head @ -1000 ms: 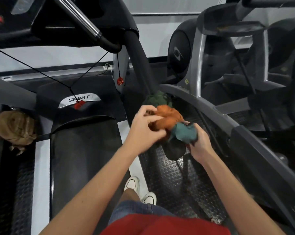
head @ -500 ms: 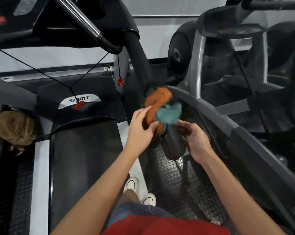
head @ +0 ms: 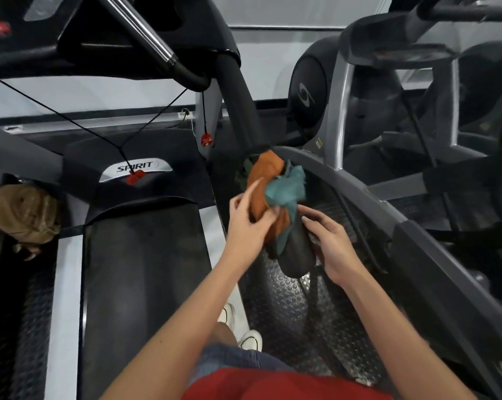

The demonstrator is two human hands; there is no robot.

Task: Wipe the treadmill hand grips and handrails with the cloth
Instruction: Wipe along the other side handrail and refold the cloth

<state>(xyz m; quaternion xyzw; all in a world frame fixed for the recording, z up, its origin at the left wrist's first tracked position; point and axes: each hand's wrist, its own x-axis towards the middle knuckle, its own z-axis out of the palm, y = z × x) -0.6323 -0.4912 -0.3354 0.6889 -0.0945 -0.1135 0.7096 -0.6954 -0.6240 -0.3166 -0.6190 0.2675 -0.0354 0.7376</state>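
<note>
A bunched cloth, orange [head: 265, 168] with a teal part [head: 287, 187], is wrapped over the treadmill's black padded right handrail [head: 238, 111], just above the rail's free end [head: 298, 255]. My left hand [head: 248, 226] holds the orange part from the left, thumb and fingers around the fabric. My right hand [head: 330, 241] is on the rail's right side, below the teal part, fingers straight and touching the rail end. A chrome-and-black hand grip bar [head: 145, 33] runs across under the console at the top left.
The treadmill belt [head: 143, 269] lies to my left, with a red safety clip [head: 135, 176] on a cord. A brown bundle [head: 21, 212] sits at the far left. A grey neighbouring machine [head: 342, 111] stands close on the right. My shoes [head: 251, 339] are on the side deck.
The cloth has moved up the rail from near its end. My right hand has let go of the teal part and now lies open beside the rail end.
</note>
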